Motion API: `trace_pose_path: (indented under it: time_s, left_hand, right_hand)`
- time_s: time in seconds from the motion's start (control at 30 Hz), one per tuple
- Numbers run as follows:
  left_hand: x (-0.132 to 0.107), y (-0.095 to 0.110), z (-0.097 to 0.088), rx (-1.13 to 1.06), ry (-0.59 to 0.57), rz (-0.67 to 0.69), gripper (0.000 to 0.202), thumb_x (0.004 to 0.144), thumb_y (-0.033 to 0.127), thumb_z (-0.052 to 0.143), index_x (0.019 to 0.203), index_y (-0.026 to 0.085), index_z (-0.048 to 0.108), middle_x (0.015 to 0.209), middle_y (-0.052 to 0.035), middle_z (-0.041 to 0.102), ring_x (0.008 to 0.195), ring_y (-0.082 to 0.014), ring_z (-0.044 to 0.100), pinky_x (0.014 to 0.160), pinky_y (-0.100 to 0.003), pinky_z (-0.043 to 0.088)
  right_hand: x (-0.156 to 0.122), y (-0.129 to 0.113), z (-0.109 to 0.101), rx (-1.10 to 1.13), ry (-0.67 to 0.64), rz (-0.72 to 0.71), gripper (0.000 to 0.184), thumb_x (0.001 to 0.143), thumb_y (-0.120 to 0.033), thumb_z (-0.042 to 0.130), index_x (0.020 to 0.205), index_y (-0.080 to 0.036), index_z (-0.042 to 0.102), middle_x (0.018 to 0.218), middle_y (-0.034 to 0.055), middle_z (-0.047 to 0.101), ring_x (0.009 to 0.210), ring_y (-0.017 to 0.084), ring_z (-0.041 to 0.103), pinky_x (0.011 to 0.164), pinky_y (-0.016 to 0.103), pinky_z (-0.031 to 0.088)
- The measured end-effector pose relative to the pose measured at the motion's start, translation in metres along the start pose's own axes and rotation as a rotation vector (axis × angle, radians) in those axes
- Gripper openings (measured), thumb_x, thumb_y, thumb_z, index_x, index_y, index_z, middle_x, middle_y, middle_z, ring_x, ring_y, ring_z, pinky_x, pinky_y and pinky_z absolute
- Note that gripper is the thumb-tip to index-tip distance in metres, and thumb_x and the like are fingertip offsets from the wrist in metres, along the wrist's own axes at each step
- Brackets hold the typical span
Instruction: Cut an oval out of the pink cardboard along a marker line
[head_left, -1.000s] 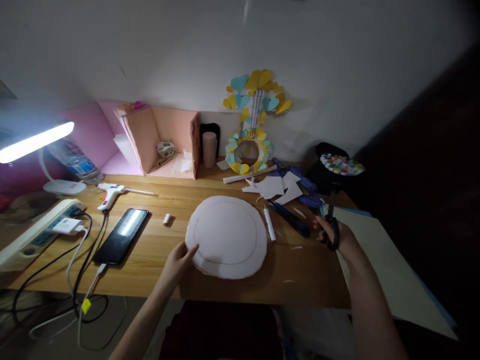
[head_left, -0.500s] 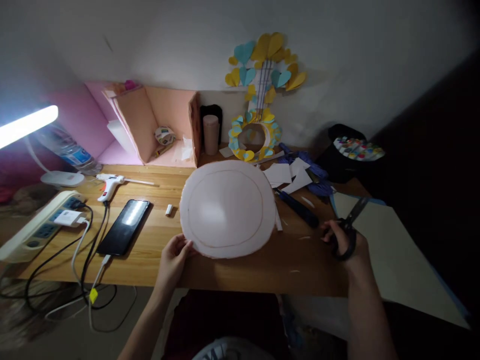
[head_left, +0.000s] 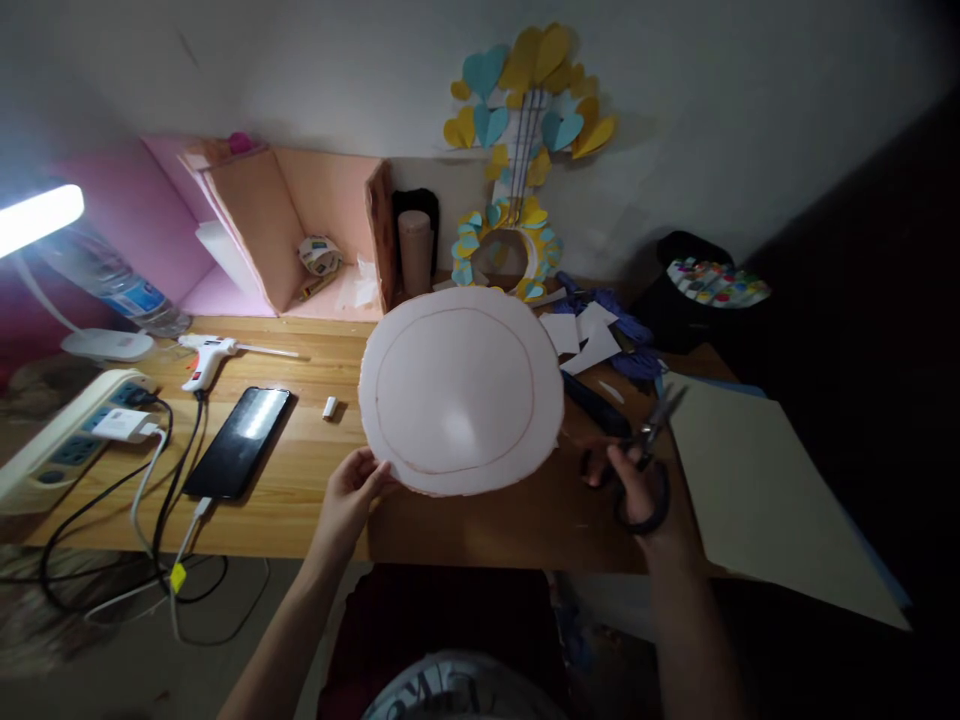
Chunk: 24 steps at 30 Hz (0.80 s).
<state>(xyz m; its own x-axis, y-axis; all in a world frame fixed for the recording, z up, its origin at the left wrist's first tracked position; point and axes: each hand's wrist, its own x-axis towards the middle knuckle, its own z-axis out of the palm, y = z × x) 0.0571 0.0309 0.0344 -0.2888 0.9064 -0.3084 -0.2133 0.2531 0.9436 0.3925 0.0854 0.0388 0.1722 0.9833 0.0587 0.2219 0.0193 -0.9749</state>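
Note:
My left hand (head_left: 354,492) pinches the lower left edge of a white, rounded board (head_left: 461,390), tilted up over the desk. A thin reddish line runs around the board inside its rough edge. To the right of it, my right hand (head_left: 636,492) is closed around dark-handled scissors (head_left: 654,425), whose blades point up and away to the right. A dark tool handle (head_left: 596,405) lies between the board and the scissors, partly covered by the board. White paper scraps (head_left: 592,335) lie behind it.
On the left of the wooden desk are a phone (head_left: 240,440), a white glue gun (head_left: 208,362), a power strip (head_left: 79,440) and cables. A pink cardboard shelf (head_left: 322,200) and a heart-covered paper decoration (head_left: 517,170) stand behind. Large sheets (head_left: 765,480) lie at right.
My right hand has moved left with the scissors, closer to the board. The board has shifted slightly and turned in my left hand. The whole view has tilted a little.

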Motion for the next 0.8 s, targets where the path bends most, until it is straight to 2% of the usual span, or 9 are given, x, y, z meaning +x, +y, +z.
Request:
trace_pose_path:
  time_s: [0.07, 0.17, 0.33, 0.5, 0.63, 0.7, 0.8]
  left_hand:
    - [-0.001, 0.001, 0.003, 0.001, -0.024, 0.006, 0.042, 0.061, 0.045, 0.078, 0.087, 0.015, 0.063, 0.081, -0.0051, 0.07, 0.073, -0.0183, 0.066, 0.069, -0.031, 0.056]
    - [-0.002, 0.004, 0.003, -0.003, -0.03, 0.029, 0.041, 0.062, 0.044, 0.077, 0.087, 0.016, 0.063, 0.081, -0.0043, 0.07, 0.072, -0.0171, 0.065, 0.07, -0.03, 0.056]
    - [0.0, 0.01, -0.005, 0.017, -0.009, 0.074, 0.037, 0.064, 0.044, 0.077, 0.086, 0.016, 0.065, 0.083, -0.0033, 0.069, 0.075, -0.0165, 0.063, 0.072, -0.028, 0.055]
    - [0.0, 0.009, -0.009, 0.064, 0.006, 0.043, 0.045, 0.064, 0.05, 0.075, 0.092, 0.016, 0.069, 0.091, -0.007, 0.071, 0.086, -0.0232, 0.063, 0.075, -0.031, 0.054]
    - [0.002, 0.001, -0.012, 0.042, -0.013, 0.013, 0.046, 0.063, 0.05, 0.075, 0.094, 0.017, 0.07, 0.093, -0.0072, 0.072, 0.084, -0.0233, 0.064, 0.074, -0.031, 0.054]
    - [0.002, -0.001, -0.013, 0.026, -0.014, 0.001, 0.044, 0.063, 0.049, 0.076, 0.093, 0.017, 0.07, 0.089, -0.0062, 0.073, 0.081, -0.0218, 0.064, 0.073, -0.03, 0.054]
    - [0.001, 0.0, -0.014, 0.033, -0.004, -0.019, 0.043, 0.062, 0.049, 0.076, 0.091, 0.017, 0.071, 0.083, -0.005, 0.072, 0.078, -0.0205, 0.064, 0.07, -0.028, 0.054]
  right_hand:
    - [-0.009, -0.003, 0.022, 0.064, -0.075, -0.002, 0.034, 0.077, -0.054, 0.06, 0.082, -0.021, 0.067, 0.058, 0.0021, 0.062, 0.053, 0.017, 0.057, 0.057, 0.032, 0.048]
    - [-0.015, -0.005, 0.045, 0.149, -0.05, 0.028, 0.024, 0.072, -0.043, 0.07, 0.079, -0.022, 0.063, 0.055, -0.0018, 0.059, 0.054, 0.017, 0.059, 0.057, 0.03, 0.048]
    - [-0.011, -0.009, 0.06, 0.239, -0.059, 0.0, 0.019, 0.073, -0.036, 0.07, 0.073, -0.021, 0.058, 0.051, -0.0049, 0.055, 0.052, 0.014, 0.056, 0.059, 0.029, 0.047]
    - [-0.012, -0.017, 0.064, 0.176, -0.147, 0.016, 0.023, 0.075, -0.04, 0.068, 0.066, -0.022, 0.057, 0.051, -0.0036, 0.055, 0.053, 0.015, 0.057, 0.058, 0.029, 0.046]
    - [-0.015, -0.014, 0.063, 0.261, -0.075, 0.082, 0.026, 0.071, -0.046, 0.07, 0.074, -0.023, 0.06, 0.049, -0.0042, 0.055, 0.05, 0.015, 0.056, 0.055, 0.029, 0.047]
    - [-0.012, -0.01, 0.055, 0.309, -0.04, 0.122, 0.031, 0.073, -0.053, 0.065, 0.078, -0.022, 0.063, 0.054, -0.0015, 0.061, 0.048, 0.015, 0.055, 0.054, 0.03, 0.047]
    - [-0.002, -0.004, 0.031, 0.289, 0.012, 0.171, 0.045, 0.072, -0.065, 0.058, 0.076, -0.02, 0.066, 0.066, 0.0043, 0.068, 0.041, 0.012, 0.051, 0.045, 0.028, 0.043]
